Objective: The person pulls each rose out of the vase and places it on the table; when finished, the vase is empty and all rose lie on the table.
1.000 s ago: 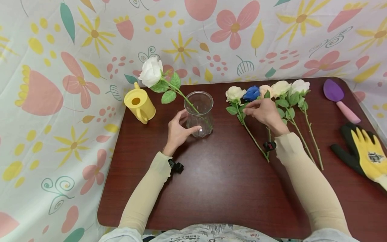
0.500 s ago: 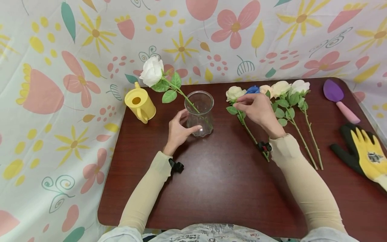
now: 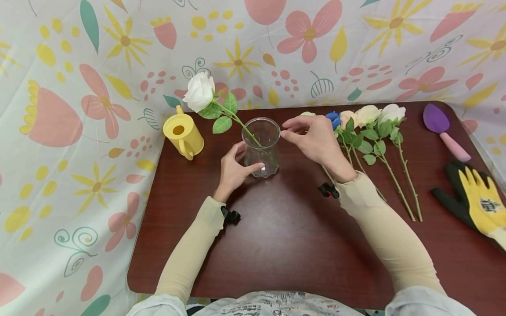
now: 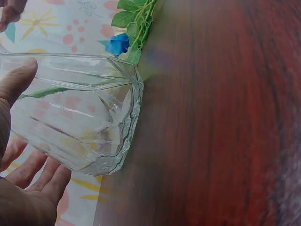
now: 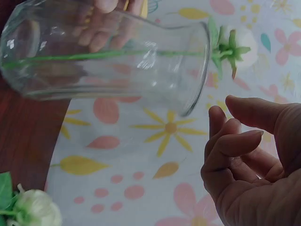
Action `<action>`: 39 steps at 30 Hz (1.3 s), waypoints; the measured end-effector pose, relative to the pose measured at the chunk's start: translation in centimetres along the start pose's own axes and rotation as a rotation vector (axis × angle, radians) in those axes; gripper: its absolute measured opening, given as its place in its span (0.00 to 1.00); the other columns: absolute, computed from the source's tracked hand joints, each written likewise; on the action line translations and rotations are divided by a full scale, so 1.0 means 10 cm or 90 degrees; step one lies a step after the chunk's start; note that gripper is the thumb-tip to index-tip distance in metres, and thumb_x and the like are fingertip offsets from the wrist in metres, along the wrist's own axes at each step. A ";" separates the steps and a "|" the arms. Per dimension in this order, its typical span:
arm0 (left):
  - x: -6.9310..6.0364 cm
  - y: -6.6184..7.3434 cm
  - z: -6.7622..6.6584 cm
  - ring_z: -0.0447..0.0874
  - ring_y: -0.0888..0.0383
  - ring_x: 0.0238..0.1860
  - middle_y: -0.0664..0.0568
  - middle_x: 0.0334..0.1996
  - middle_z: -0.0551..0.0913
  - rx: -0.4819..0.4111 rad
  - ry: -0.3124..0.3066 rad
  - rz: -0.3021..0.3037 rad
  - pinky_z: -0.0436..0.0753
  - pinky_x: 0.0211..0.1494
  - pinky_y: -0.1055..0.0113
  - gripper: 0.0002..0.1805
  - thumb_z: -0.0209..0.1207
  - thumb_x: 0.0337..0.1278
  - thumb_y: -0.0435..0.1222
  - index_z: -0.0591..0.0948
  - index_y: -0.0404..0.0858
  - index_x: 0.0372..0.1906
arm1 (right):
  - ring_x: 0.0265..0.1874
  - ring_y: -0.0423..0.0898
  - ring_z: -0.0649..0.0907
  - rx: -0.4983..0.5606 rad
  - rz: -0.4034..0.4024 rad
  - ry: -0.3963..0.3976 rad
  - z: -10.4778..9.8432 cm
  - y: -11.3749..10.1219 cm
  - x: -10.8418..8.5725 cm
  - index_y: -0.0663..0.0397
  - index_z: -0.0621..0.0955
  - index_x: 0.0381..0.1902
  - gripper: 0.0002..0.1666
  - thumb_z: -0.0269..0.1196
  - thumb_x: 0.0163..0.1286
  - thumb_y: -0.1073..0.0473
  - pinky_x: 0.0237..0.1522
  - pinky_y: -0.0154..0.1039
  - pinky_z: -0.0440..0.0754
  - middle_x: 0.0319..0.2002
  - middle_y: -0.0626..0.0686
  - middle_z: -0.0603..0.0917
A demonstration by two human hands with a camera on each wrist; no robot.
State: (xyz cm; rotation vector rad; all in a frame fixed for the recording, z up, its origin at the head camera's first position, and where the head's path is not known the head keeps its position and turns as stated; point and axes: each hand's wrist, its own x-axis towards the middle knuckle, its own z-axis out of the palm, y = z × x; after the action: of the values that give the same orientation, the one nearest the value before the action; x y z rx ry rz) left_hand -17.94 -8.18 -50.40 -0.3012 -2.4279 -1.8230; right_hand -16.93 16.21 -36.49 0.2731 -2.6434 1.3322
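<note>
A clear glass vase (image 3: 262,151) stands on the table, with one white rose (image 3: 200,93) leaning out to the left, its stem (image 5: 117,54) inside the glass. My left hand (image 3: 233,169) holds the vase, the thumb (image 4: 21,82) in front and fingers round the far side. Beside the rim, on the right, is my right hand (image 3: 316,142). Its fingers are loosely bent, and nothing shows between thumb and fingertips in the right wrist view. Several more roses lie to the right, among them a blue rose (image 3: 334,119) and a white rose (image 3: 392,113); the hand partly hides a cream one.
A yellow watering can (image 3: 183,135) stands left of the vase. On the far right lie a purple trowel (image 3: 436,118) with a pink handle and a yellow-and-black glove (image 3: 480,202). Patterned cloth (image 3: 118,109) hangs behind and at the left of the dark red table (image 3: 261,245).
My right hand has moved left from over the lying roses to beside the vase rim, carrying nothing visible. The left hand, vase and standing rose have stayed in place.
</note>
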 end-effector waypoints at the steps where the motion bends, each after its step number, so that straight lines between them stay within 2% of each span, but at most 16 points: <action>1: 0.00 0.00 0.00 0.85 0.42 0.69 0.37 0.66 0.85 0.000 0.000 0.001 0.86 0.76 0.54 0.45 0.86 0.47 0.36 0.79 0.35 0.73 | 0.31 0.33 0.86 -0.003 -0.011 0.000 0.02 -0.03 0.01 0.55 0.94 0.45 0.09 0.76 0.69 0.59 0.35 0.24 0.78 0.37 0.58 0.95; 5: 0.00 -0.01 0.00 0.86 0.43 0.69 0.38 0.65 0.86 0.004 0.000 0.005 0.87 0.76 0.55 0.44 0.86 0.47 0.36 0.80 0.35 0.72 | 0.34 0.45 0.89 -0.002 -0.036 -0.019 0.10 -0.12 0.06 0.56 0.94 0.46 0.10 0.76 0.70 0.59 0.34 0.26 0.78 0.36 0.57 0.95; 8: 0.00 -0.01 0.00 0.86 0.44 0.68 0.38 0.65 0.86 0.004 0.003 0.009 0.87 0.75 0.54 0.44 0.86 0.47 0.37 0.80 0.35 0.72 | 0.34 0.49 0.91 0.009 -0.034 -0.041 0.17 -0.18 0.10 0.56 0.94 0.47 0.11 0.76 0.70 0.59 0.31 0.27 0.79 0.38 0.57 0.95; 16: 0.00 -0.02 0.00 0.86 0.44 0.68 0.39 0.65 0.86 -0.003 0.001 0.014 0.87 0.75 0.53 0.46 0.87 0.45 0.37 0.80 0.37 0.73 | 0.36 0.48 0.92 0.017 -0.040 -0.085 0.34 -0.29 0.22 0.55 0.94 0.50 0.12 0.75 0.71 0.58 0.34 0.32 0.81 0.39 0.57 0.96; 29: 0.00 -0.04 -0.01 0.86 0.44 0.69 0.40 0.66 0.86 0.003 -0.001 0.013 0.87 0.75 0.53 0.45 0.86 0.47 0.38 0.80 0.38 0.73 | 0.40 0.49 0.92 -0.044 -0.052 -0.124 0.56 -0.44 0.45 0.56 0.93 0.50 0.13 0.74 0.72 0.57 0.41 0.38 0.83 0.42 0.55 0.96; 34: -0.01 -0.04 -0.01 0.85 0.44 0.70 0.39 0.68 0.85 0.002 -0.003 0.002 0.86 0.76 0.52 0.46 0.86 0.48 0.39 0.79 0.38 0.74 | 0.41 0.49 0.92 -0.064 -0.050 -0.130 0.63 -0.48 0.51 0.58 0.92 0.52 0.14 0.72 0.74 0.57 0.43 0.41 0.86 0.43 0.56 0.96; 39: -0.01 -0.05 -0.01 0.85 0.44 0.70 0.39 0.68 0.84 0.006 -0.004 0.009 0.86 0.76 0.53 0.44 0.85 0.49 0.38 0.79 0.38 0.74 | 0.43 0.50 0.92 -0.070 -0.044 -0.127 0.67 -0.50 0.53 0.58 0.93 0.50 0.12 0.72 0.74 0.59 0.44 0.43 0.86 0.43 0.56 0.96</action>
State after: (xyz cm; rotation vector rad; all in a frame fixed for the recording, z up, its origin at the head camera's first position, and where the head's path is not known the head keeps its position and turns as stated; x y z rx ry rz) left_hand -18.00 -8.45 -50.86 -0.3227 -2.4327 -1.8070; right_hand -21.35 7.41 -35.32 0.5019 -2.8288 1.1913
